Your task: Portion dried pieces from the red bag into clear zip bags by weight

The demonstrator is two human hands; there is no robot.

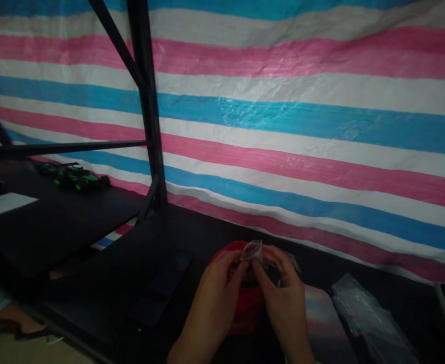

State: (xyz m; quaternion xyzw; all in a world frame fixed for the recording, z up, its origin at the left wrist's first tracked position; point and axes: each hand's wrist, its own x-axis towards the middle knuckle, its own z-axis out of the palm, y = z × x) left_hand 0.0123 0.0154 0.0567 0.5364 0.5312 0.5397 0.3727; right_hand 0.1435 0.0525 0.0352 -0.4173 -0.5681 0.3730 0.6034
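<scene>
Both hands meet over a red plastic bag (pixel 245 308) on the black table. My left hand (pixel 218 283) pinches one side of a small clear plastic bag (pixel 253 248) between thumb and fingers. From the other side, my right hand (pixel 283 283) grips the same clear bag, its thumb close to the left thumb. What lies inside the small bag, if anything, I cannot make out. The red bag sits beneath and behind the hands, partly hidden by them.
Right of my hands lie a shiny silvery flat item (pixel 326 321) and a pile of clear plastic bags (pixel 370 318). A dark phone-like slab (pixel 165 288) rests to the left. Beyond the black metal post (pixel 148 101), green-and-black toy cars (pixel 79 177) stand on another table. Striped sheeting (pixel 302 126) hangs behind.
</scene>
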